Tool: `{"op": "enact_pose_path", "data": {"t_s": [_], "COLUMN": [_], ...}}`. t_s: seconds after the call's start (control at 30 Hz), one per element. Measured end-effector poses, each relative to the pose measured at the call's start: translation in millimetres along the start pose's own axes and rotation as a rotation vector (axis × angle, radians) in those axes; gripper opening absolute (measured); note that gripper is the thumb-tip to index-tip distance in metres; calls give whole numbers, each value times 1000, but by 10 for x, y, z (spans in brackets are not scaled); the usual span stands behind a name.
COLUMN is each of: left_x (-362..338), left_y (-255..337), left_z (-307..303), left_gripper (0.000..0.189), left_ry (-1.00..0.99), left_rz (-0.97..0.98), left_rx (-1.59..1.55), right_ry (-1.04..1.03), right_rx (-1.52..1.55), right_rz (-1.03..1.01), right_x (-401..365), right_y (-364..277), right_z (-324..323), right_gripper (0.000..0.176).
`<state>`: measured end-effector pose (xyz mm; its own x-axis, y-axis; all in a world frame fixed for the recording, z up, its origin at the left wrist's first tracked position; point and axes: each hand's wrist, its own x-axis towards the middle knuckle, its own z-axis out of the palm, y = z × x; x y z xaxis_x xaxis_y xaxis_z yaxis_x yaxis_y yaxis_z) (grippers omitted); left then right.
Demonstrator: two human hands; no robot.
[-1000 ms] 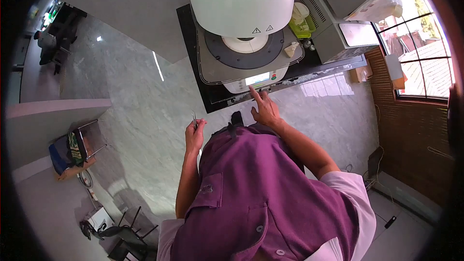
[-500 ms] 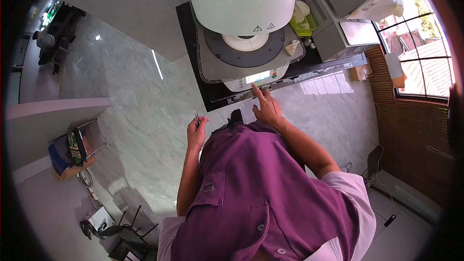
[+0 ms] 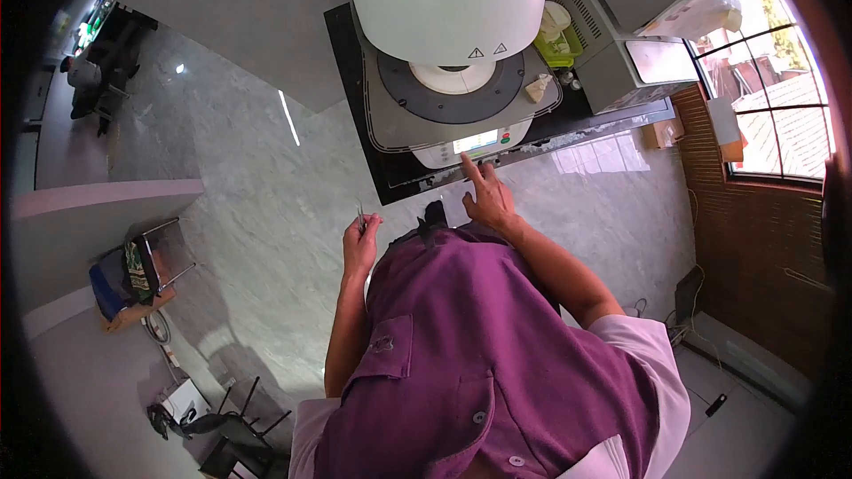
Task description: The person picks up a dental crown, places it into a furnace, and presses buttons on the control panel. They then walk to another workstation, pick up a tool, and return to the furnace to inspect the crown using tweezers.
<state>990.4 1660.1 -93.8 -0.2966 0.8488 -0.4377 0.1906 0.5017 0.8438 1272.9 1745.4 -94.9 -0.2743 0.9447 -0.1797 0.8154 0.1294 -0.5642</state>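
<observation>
A white machine (image 3: pixel 448 9) with a dark round plate (image 3: pixel 426 108) under its rounded body stands on a black-topped counter (image 3: pixel 382 164). My right hand (image 3: pixel 490 197) is at its front panel (image 3: pixel 475 143), index finger stretched to the lower edge of the lit screen, other fingers apart, holding nothing. Farther left and lower, my left hand (image 3: pixel 362 238) pinches a thin metal tool (image 3: pixel 361 218), which looks like tweezers and points up. A small pale piece (image 3: pixel 538 87) lies on the machine's grey tray, right of the round plate.
A green basket (image 3: pixel 561 51) and grey box-shaped equipment (image 3: pixel 621 62) stand right of the machine. A cardboard box (image 3: pixel 662 132) is beside the counter's right end, near the window (image 3: pixel 763 80). Chairs (image 3: pixel 235 430) are at lower left. A person (image 3: pixel 86 74) sits far off at upper left.
The machine appears shifted very slightly to the right in view. Both hands keep nearly the same pose, with my right index finger still at the panel.
</observation>
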Motion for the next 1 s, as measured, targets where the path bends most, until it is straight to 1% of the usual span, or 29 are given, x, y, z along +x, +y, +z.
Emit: {"op": "enact_pose_path", "data": {"t_s": [0.07, 0.17, 0.27, 0.47, 0.57, 0.67, 0.87, 1.0], "left_x": [-4, -4, 6, -27, 1, -14, -4, 5], "left_y": [29, 34, -13, 63, -11, 33, 30, 14], "left_z": [-10, -15, -6, -1, 9, 12, 32, 33], "left_gripper": [27, 27, 28, 28, 27, 26, 26, 26], "left_ry": [-7, -13, -3, -31, -39, -54, -53, -52], "left_rz": [-3, -16, 26, -37, -21, -39, -16, -5], "left_rx": [-8, -14, 0, -1, -20, 1, -11, -23], "right_ry": [12, 14, 71, 109, 113, 87, 73, 38], "right_rx": [28, 46, 67, 25, 29, 9, 12, 22], "right_rz": [-5, 51, 28, 101, 115, 137, 69, 77], "right_x": [-5, -31, -30, -35, -43, -30, -23, 1], "right_y": [14, -59, 14, 106, 95, 122, 69, -4], "right_z": [-4, -92, -72, -114, -171, -166, -152, -168], "right_gripper": [86, 83, 84, 86, 85, 85, 86, 87]}}
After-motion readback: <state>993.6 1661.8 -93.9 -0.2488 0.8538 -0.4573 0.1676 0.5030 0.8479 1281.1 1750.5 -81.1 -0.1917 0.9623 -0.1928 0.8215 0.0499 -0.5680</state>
